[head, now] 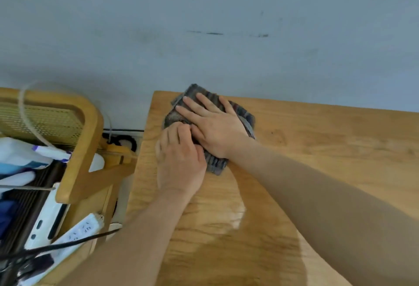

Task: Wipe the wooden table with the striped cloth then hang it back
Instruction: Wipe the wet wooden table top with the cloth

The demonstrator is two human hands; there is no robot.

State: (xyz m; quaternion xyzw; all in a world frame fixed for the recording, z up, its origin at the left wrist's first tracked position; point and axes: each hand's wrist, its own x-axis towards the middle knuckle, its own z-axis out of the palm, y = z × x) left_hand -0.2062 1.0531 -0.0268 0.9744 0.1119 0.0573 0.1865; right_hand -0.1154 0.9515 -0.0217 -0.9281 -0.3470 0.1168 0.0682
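The striped cloth (215, 163), grey with dark bands, lies folded on the far left corner of the wooden table (328, 149), close to the wall. My right hand (213, 124) presses flat on top of it with fingers spread toward the far edge. My left hand (179, 163) sits at the cloth's left side, fingers curled onto its near edge. Most of the cloth is hidden under the two hands. A darker damp patch shows on the wood near me.
Left of the table stands a wooden chair with a woven cane back (74, 131). On its seat lie a spray bottle (25, 154), a white power strip (74, 233) and black cables. A grey wall (204, 24) runs behind the table.
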